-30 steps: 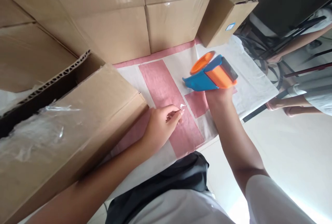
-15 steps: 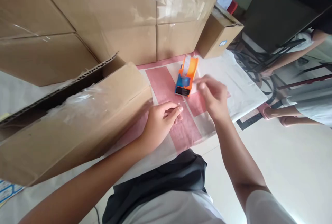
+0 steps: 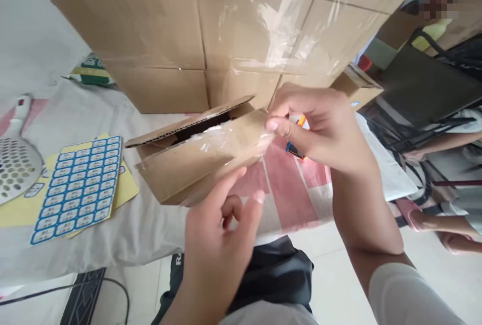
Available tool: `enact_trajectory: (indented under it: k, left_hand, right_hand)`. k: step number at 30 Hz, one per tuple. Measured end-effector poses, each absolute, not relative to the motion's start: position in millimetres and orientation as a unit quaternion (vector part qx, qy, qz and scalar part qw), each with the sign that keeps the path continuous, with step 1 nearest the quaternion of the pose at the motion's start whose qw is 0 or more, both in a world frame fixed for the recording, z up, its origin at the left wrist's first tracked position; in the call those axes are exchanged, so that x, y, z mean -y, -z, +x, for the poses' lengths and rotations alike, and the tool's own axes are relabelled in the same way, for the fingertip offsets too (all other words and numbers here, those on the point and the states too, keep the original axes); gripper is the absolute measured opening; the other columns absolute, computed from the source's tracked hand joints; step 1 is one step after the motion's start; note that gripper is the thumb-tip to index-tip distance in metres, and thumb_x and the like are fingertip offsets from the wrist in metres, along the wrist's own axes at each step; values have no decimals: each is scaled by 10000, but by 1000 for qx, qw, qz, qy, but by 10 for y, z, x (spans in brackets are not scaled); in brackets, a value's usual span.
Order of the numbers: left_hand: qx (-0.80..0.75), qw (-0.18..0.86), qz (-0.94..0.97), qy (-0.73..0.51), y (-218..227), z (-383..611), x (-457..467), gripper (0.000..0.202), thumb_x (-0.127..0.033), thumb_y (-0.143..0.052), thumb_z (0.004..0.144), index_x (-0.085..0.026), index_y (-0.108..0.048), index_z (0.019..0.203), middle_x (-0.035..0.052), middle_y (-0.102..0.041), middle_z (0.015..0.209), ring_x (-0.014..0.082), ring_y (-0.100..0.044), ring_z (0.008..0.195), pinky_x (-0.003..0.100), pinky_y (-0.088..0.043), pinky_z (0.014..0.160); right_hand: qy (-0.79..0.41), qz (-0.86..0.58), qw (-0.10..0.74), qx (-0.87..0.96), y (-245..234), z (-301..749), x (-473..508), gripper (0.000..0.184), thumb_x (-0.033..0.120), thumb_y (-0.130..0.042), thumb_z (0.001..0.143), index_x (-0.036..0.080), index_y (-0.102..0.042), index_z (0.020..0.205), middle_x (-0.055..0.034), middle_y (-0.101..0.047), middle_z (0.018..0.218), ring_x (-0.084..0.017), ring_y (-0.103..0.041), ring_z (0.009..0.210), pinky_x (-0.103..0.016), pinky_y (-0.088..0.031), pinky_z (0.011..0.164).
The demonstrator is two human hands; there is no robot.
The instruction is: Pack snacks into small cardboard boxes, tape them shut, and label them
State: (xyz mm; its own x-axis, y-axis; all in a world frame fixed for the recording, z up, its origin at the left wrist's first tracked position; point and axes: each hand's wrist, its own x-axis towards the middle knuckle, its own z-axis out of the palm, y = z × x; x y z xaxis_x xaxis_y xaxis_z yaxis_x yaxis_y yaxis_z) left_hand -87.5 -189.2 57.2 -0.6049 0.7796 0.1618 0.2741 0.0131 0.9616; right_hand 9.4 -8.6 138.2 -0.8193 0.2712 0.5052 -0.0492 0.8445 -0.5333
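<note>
The cardboard box [image 3: 196, 161] in front of me lies on the covered table, its upper flap partly raised with a dark gap below it. My right hand [image 3: 316, 124] is at the box's right end, thumb and fingers pinched on what looks like a clear strip of tape [image 3: 264, 143]; its edges are hard to make out. Just below the box's front, my left hand [image 3: 222, 224] is open, thumb and forefinger apart, its forefinger tip close to the cardboard. Behind my right hand, an orange and blue tape dispenser [image 3: 295, 151] is partly hidden.
Stacked taped cartons [image 3: 241, 28] stand behind the box. Left lie a sheet of blue-bordered labels [image 3: 81, 187] and a perforated white scoop [image 3: 18, 159]. Another small carton [image 3: 361, 86] stands at the back right. A person's arm [image 3: 437, 141] shows beyond the table.
The view has swung left. My right hand has left the tape dispenser's side for the box's right end. My left hand has opened from a pinch and moved beside the box.
</note>
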Motion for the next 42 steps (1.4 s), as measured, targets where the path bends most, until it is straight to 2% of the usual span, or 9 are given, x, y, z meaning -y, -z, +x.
enact_trajectory:
  k: [3,6,10,22,30,33,37,39,42]
  left_hand:
    - [-722,-82,497,-474,-683,-1001,1971,480,-361,-714,907,-222,-612,1355,100,-730,1275,311,-690,1190,486,-510,1066]
    - [-757,-150,525,-358,-708,-1170,1878,647,-370,-676,935,-213,-460,1524,124,-333,1678,423,-196,1581,676,-108,1275]
    - [-788,-127,510,-321,-644,-1294,1793,691,-360,-636,956,-241,-381,1587,108,-401,1646,425,-184,1583,733,2,1255]
    - [-799,-146,523,-259,-558,-1267,1799,407,-277,-646,944,-262,-655,1350,133,-662,1373,370,-500,1431,703,53,1260]
    - [-787,-142,525,-291,-567,-1211,1781,412,-270,-687,906,-247,-669,1317,147,-673,1346,413,-512,1398,762,9,1232]
    - [-751,-152,550,-333,-584,-1260,1873,226,-296,-667,932,-301,-728,1150,75,-694,1324,340,-547,1365,716,-31,1263]
    - [-615,-216,631,-421,-362,-1787,2292,91,-245,-704,882,-323,-712,928,-5,-734,1195,232,-636,1232,495,-432,1185]
    - [-701,-247,547,-387,-151,-2171,2597,234,-257,-741,851,-305,-708,1078,62,-711,1261,279,-627,1261,478,-488,1119]
    - [-884,-126,388,-229,192,-2599,3010,654,-490,-726,859,-201,-573,1425,219,-489,1556,464,-413,1469,685,-353,1165]
  right_hand:
    - [-264,-35,242,933,-1554,-217,18,237,230,-692,964,169,-647,740,33,-531,690,-92,-455,663,-271,-369,644]
    - [-255,-18,166,952,-1567,-496,-67,250,152,-651,958,159,-632,709,36,-548,680,-84,-446,649,-268,-343,609]
    - [-266,-23,128,955,-1458,-744,-150,257,156,-657,938,169,-604,687,46,-532,647,-91,-428,638,-272,-322,610]
    - [-231,-33,68,970,-1176,-815,-189,160,231,-655,927,166,-615,787,4,-545,765,-137,-503,732,-280,-384,692]
    - [-103,-215,330,913,-981,-814,-541,702,399,-882,752,196,-556,1339,-131,-553,1230,-313,-554,1176,-442,-465,954]
    - [-112,-246,395,878,-970,-719,-563,558,333,-890,743,207,-639,1225,-114,-646,1046,-237,-600,906,-391,-480,848]
    - [-137,-281,393,865,-1004,-336,-225,191,332,-764,848,245,-723,1013,-69,-676,819,-207,-588,693,-396,-458,690]
    - [-120,-290,451,836,-991,-65,76,74,372,-716,868,306,-718,902,-69,-667,802,-244,-599,697,-437,-446,661]
    - [-147,-318,417,839,-880,283,599,243,385,-601,902,362,-582,661,-56,-464,566,-254,-463,517,-461,-357,517]
